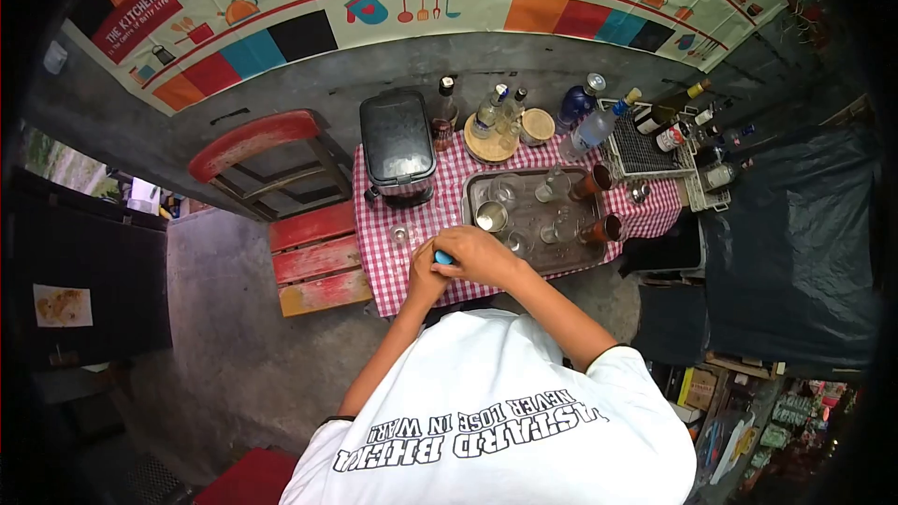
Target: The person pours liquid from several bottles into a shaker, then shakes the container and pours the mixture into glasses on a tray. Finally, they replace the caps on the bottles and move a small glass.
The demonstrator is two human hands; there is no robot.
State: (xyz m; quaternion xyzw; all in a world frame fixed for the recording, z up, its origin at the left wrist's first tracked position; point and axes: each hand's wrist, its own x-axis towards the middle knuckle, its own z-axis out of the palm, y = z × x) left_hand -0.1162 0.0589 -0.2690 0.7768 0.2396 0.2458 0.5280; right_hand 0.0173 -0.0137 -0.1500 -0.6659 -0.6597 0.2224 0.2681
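Note:
My left hand (426, 273) and my right hand (479, 255) are closed together at the front edge of the checked tablecloth. Between them a small rounded blue thing (442, 258) pokes out; most of it is hidden by my fingers, and I cannot tell its kind. My right hand lies partly over the left. Just beyond the right knuckles, a metal cup (491, 216) stands in the brown tray (561, 267). Left of my hands, a small clear glass (400, 235) rests on the cloth.
Glasses (547, 189) and brown tumblers (600, 229) occupy the tray. A black lidded appliance (398, 145) stands back left. Bottles line the back, some on a round wooden board (491, 147), others around a wire rack (645, 151). A red chair (318, 266) adjoins the table's left side.

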